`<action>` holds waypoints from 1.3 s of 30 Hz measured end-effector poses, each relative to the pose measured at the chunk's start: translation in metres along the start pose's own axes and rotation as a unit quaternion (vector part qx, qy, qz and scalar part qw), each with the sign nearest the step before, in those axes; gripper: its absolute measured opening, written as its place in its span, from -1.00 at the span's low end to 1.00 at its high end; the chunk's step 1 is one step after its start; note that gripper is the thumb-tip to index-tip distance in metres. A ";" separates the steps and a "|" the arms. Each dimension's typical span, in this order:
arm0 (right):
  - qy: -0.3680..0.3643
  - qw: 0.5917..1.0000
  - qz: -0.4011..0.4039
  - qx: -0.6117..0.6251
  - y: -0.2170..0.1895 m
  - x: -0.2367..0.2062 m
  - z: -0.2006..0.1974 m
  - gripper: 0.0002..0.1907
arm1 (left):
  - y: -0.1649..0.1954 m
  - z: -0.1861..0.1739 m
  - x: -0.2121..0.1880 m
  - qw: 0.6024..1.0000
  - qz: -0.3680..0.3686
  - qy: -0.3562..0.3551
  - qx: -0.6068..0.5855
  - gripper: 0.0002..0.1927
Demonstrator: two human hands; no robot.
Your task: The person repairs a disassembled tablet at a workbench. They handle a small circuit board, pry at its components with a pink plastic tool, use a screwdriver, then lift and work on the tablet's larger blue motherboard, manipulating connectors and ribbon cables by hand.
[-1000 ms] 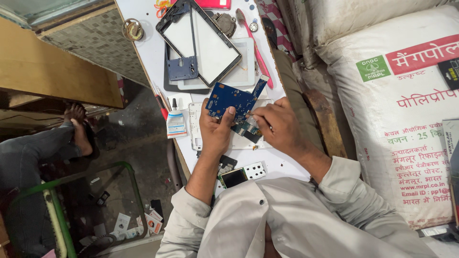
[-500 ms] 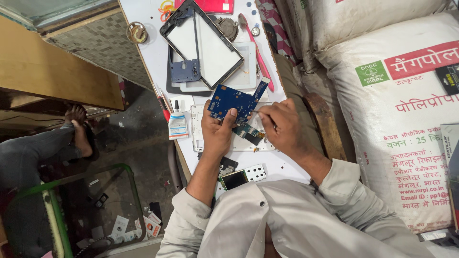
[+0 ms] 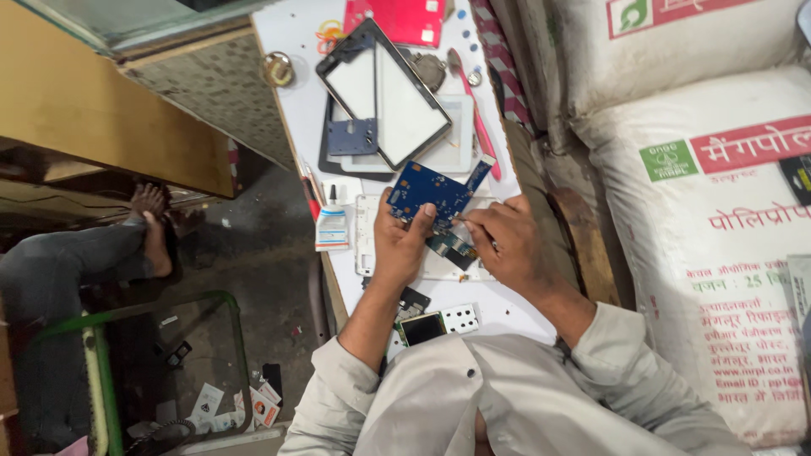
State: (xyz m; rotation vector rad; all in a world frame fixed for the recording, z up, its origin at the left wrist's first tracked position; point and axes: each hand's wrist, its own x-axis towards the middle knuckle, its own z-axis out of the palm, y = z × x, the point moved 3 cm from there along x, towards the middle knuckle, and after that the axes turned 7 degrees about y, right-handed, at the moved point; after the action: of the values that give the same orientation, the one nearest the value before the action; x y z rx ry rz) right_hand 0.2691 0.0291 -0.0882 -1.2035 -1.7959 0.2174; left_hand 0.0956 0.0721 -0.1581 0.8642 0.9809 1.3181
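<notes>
Head view showed the left hand [image 3: 404, 245] gripping a blue circuit board [image 3: 428, 193]. Since a second earlier, the right hand [image 3: 504, 245], fingers pinched narrow, had edged nearer its 5 o'clock corner.

The left hand [image 3: 404, 247] is pinching with curled fingers; the right hand [image 3: 505, 247] is closing beside it, seemingly pinching too.

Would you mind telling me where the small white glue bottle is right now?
In the head view, the small white glue bottle stands on the white table near its left edge, just left of the left hand holding the blue circuit board.
</notes>
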 end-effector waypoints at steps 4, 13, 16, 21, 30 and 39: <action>0.020 0.998 0.053 -0.002 -0.001 0.006 -0.003 -0.94 | 0.000 0.001 0.003 1.000 -0.020 0.002 -0.007 -0.71; 0.009 1.000 0.020 -0.016 -0.006 0.016 -0.002 -0.95 | 0.003 0.000 0.004 0.998 0.008 -0.035 -0.043 -0.74; 0.017 1.000 0.005 -0.011 -0.008 0.015 -0.002 -0.94 | 0.008 0.003 0.005 0.998 0.006 -0.042 -0.046 -0.71; 0.027 0.999 -0.019 -0.005 -0.008 0.016 -0.002 -0.94 | 0.009 0.006 0.007 0.997 0.000 -0.045 -0.057 -0.55; 0.019 0.999 -0.022 -0.020 -0.011 0.013 0.001 -0.88 | 0.000 0.004 0.010 0.994 0.025 -0.058 -0.086 -0.57; 0.055 0.998 -0.028 -0.009 -0.010 0.017 0.000 -0.93 | -0.007 0.001 0.015 0.997 0.003 -0.051 -0.051 -0.56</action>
State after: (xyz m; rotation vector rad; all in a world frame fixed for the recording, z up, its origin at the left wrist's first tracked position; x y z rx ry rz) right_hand 0.2610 0.0373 -0.0722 -1.1541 -1.7362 0.1001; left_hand 0.0992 0.0861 -0.1652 0.8487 0.8239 1.3055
